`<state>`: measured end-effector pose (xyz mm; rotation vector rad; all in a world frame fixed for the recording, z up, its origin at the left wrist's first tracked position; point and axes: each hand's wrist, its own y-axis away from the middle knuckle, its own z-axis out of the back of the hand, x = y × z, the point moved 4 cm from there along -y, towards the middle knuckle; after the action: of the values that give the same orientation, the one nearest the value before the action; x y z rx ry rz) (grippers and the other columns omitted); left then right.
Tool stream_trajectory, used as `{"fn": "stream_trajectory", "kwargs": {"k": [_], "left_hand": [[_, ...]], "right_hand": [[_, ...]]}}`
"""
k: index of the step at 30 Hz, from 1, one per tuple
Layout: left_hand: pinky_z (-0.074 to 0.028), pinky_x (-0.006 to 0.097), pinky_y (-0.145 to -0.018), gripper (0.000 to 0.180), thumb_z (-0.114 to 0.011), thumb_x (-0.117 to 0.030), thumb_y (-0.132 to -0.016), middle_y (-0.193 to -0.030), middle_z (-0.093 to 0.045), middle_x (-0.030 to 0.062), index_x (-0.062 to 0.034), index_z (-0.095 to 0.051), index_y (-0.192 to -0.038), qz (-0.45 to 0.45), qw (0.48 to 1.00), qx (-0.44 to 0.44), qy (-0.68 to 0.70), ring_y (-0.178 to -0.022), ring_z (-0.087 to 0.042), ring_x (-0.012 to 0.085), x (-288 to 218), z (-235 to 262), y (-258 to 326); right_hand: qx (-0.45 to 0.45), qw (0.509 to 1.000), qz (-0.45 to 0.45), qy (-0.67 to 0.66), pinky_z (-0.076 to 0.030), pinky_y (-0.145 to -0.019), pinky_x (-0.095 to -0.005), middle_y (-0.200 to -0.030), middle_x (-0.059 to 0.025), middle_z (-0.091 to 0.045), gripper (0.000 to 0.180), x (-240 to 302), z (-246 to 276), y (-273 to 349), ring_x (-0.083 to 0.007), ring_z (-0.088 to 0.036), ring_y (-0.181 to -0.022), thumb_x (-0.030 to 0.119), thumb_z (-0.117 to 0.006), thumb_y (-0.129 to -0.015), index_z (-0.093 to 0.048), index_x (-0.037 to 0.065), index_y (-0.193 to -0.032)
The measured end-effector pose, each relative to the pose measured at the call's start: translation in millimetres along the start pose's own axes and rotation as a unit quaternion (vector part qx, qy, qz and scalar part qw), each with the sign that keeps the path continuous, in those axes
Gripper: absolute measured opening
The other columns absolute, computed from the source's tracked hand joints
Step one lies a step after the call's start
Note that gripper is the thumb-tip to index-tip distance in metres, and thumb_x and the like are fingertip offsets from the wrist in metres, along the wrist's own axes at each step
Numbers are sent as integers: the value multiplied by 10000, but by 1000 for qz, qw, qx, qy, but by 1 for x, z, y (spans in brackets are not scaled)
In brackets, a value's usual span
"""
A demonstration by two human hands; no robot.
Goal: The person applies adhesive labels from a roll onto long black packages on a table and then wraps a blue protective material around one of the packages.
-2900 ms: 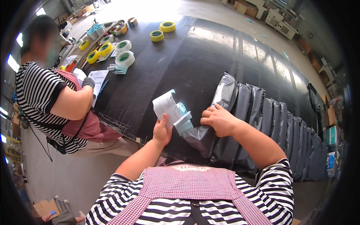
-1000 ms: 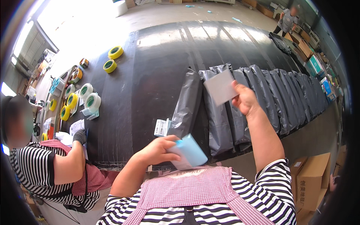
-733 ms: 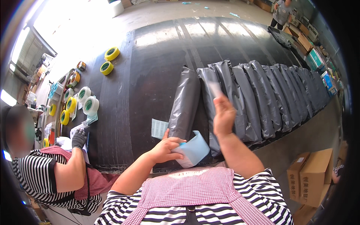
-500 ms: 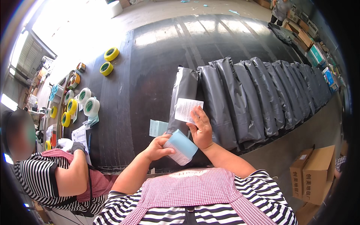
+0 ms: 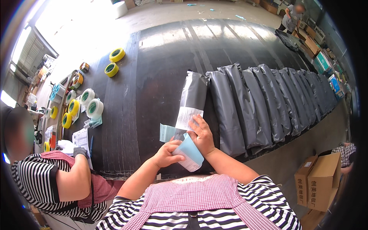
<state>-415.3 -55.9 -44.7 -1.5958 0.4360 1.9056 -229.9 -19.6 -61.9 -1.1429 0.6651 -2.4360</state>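
Observation:
A plump grey plastic mailing bag [image 5: 193, 92] lies lengthwise before me on the black table. On its near half is a white printed label [image 5: 188, 117]. My right hand [image 5: 203, 138] rests on this label's right edge, fingers stretched and slightly spread. In my left hand [image 5: 167, 154], pinched between thumb and fingers, is a bent wad of labels [image 5: 192, 154] with light-blue backing and white printed faces. The wad covers the bag's near end. Beside the bag's lower left, a light-blue piece of backing paper [image 5: 166, 132] sticks out past my left fingers.
A row of similar grey bags [image 5: 245, 111] lines the table to the right. Tape rolls [image 5: 94, 109] stand at left. A co-worker's gloved hand [image 5: 80, 151] is by printed papers [image 5: 81, 138]. Cardboard boxes [image 5: 320, 180] stand at lower right; another person is far right.
The white label has come down and lies straighter along the bag, my right hand moving with it. The label wad in my left hand is more bent.

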Motion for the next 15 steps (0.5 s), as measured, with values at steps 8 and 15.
{"fn": "stream_trajectory", "kwargs": {"k": [8, 15], "left_hand": [[-175, 506, -1205, 249, -820, -268, -802, -1109, -680, 58, -81, -752, -952, 0, 1000, -12, -19, -1170, -591, 250, 6, -2, 5], [-177, 517, -1198, 162, -794, -204, -791, -1074, -677, 51, -101, -732, -900, 3, 998, -28, -64, -1112, -610, 256, -4, -9, 2]], "right_hand": [[109, 992, 5, 61, -280, -1181, -534, -1401, -137, -574, 334, 29, 28, -4, -330, -494, -1358, 214, -713, -859, -723, 76, -1162], [236, 965, -78, 82, -186, -1149, -729, -1644, -86, -240, 353, 10, -40, -39, -402, -1, -1543, 293, -689, -867, -726, 173, -1197]]}}
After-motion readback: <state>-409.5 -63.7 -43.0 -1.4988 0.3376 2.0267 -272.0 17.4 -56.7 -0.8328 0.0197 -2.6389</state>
